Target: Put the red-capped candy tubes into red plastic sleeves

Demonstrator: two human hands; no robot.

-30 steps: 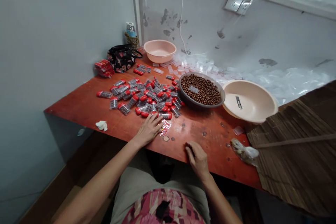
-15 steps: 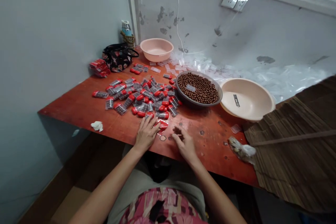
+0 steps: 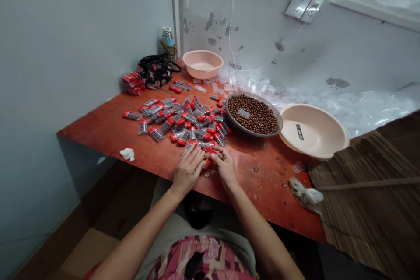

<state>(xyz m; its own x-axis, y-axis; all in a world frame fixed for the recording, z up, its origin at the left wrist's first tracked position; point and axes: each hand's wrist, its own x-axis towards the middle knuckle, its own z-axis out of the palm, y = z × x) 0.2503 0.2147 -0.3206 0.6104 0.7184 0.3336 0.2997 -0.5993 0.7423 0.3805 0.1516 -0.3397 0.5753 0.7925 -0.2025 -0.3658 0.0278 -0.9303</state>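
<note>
Both hands, left (image 3: 188, 169) and right (image 3: 225, 167), pinch a small shiny red packet (image 3: 208, 155) near the front edge of the red wooden table (image 3: 265, 175).

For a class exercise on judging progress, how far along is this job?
Looks done: red-ended packs heaped on the table. In hand: a red packet between left hand and right hand. Apparently left: brown balls in the grey bowl, loose clear plastic behind it. The share done is unclear.

Open tabletop (image 3: 259, 190) rightward, grey bowl (image 3: 254, 134) beyond
</note>
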